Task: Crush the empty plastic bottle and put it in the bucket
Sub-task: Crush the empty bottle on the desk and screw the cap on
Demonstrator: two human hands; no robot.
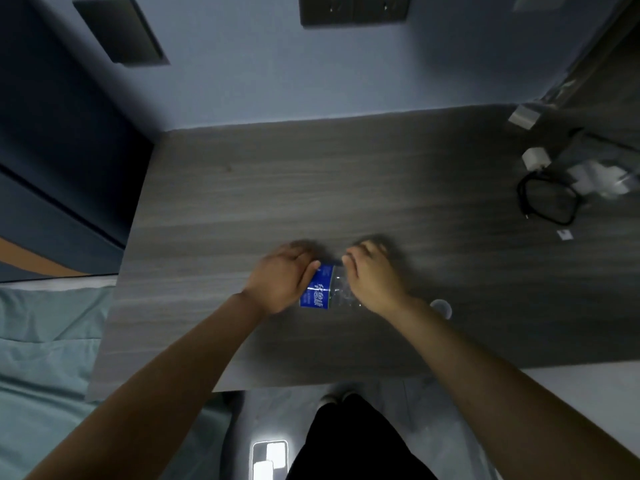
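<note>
We see our left hand point(282, 278) and right hand point(372, 278) wrapped around a clear plastic bottle with a blue printed label point(323, 289), one at each end; the fingers point(349, 259) curl over its far side, closed on it, and the bottle lies sideways between the two palms, low over the grey wood-grain bench point(311, 188). Whether the bottle rests on the bench or is held just above it, we cannot tell; the hands are blurred. Just to the right of the right wrist lies a small round clear cap or disc point(441, 308) on the bench. Well off to the right of the fingers, near the bench's far corner, sit white charger blocks point(595, 174) and a looped black cable point(547, 200). Beyond the fingers rises a pale blue wall point(242, 81) carrying a dark switch plate point(119, 29) and a dark socket panel point(353, 8). To the left of the left arm spreads pale green bedding point(45, 341); below the bench edge the pale floor point(415, 410) shows a bright reflection.
</note>
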